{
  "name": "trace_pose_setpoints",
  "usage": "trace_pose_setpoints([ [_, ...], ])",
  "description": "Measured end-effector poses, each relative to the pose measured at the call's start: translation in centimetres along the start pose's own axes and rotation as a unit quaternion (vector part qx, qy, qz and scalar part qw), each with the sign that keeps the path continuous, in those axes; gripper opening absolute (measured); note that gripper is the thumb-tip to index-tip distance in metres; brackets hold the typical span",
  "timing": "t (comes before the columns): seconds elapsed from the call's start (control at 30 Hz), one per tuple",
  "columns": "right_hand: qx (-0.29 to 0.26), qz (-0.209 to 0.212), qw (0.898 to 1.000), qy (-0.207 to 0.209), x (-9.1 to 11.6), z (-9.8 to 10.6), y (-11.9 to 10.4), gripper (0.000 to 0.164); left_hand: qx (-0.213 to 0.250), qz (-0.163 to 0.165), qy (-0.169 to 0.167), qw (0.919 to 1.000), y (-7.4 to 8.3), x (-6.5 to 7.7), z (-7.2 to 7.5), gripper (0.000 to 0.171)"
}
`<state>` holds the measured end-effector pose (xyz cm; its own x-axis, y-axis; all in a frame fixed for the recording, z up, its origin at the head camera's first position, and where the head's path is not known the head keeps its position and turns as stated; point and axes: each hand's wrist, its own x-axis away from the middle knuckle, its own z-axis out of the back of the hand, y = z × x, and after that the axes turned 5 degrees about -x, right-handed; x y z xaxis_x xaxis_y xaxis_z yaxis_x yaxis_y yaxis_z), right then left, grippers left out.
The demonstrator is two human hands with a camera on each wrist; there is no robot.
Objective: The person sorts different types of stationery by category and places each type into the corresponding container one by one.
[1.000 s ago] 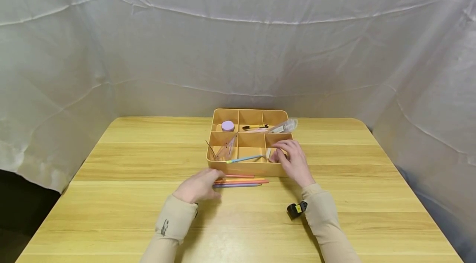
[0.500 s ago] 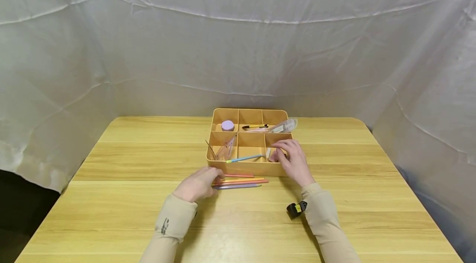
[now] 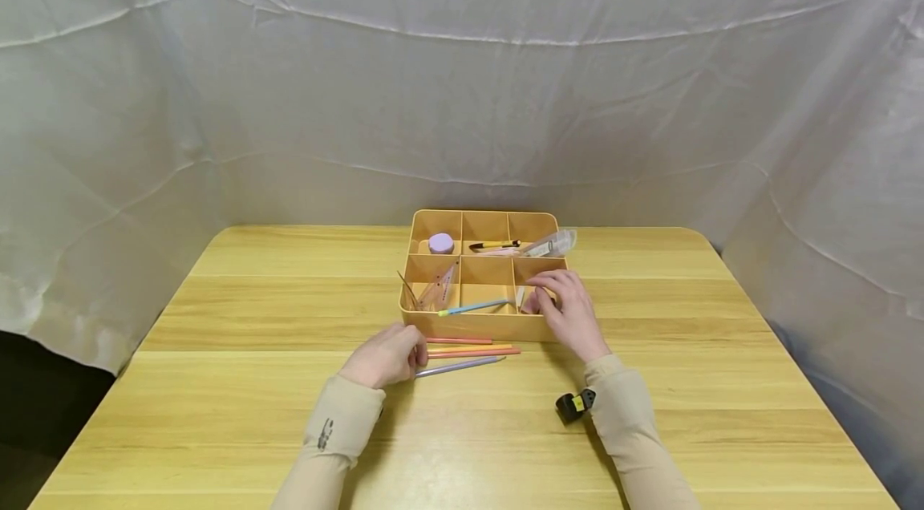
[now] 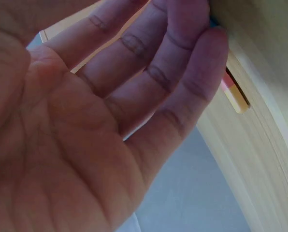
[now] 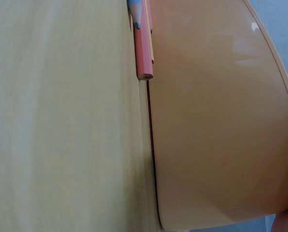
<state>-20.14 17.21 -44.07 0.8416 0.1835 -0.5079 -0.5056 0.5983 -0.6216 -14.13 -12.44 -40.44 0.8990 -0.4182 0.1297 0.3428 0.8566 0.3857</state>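
Note:
My left hand [image 3: 386, 356] pinches the left end of a purple-blue coloured pencil [image 3: 462, 366], which lies slanted on the table. In the left wrist view its fingers [image 4: 197, 82] are curled together and mostly hide the pencil. Beyond lie a yellow-orange pencil [image 3: 491, 347] and reddish pencils [image 3: 472, 353], along the front wall of an orange-tan organizer box [image 3: 469, 326]. At that box's front right corner my right hand [image 3: 575, 319] grips the rim, fingers bent over the compartment beside a pinkish thing [image 3: 532, 302]. Its fingertips are partly hidden.
A light-blue pencil [image 3: 475, 307] lies across the front middle compartment. Set squares [image 3: 439, 289] stand front left. The back compartments hold a round lilac case [image 3: 441, 244], a black-and-yellow pen [image 3: 495, 244] and a clear packet [image 3: 552, 244]. Grey cloth [image 3: 462, 109] hangs behind the table.
My left fingers have closed on the purple-blue pencil and drawn its left end towards me, apart from the other pencils. The right hand has stayed in place.

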Motion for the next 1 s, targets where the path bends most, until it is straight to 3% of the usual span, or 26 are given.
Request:
trace_pose_setpoints([
  [0.43, 0.0, -0.002, 1.0, -0.001, 0.0, 0.0, 0.0, 0.017, 0.011, 0.014, -0.005, 0.9998, 0.0, 0.9, 0.0, 0.035],
  [0.77, 0.001, -0.003, 1.0, -0.003, 0.1, 0.0, 0.0, 0.017, -0.018, 0.025, -0.032, 0.999, 0.4, 0.9, 0.3, 0.03],
  [1.0, -0.001, -0.006, 1.0, -0.003, 0.1, 0.0, 0.0, 0.018, 0.001, 0.021, -0.054, 0.9983, 0.4, 0.7, 0.5, 0.028],
])
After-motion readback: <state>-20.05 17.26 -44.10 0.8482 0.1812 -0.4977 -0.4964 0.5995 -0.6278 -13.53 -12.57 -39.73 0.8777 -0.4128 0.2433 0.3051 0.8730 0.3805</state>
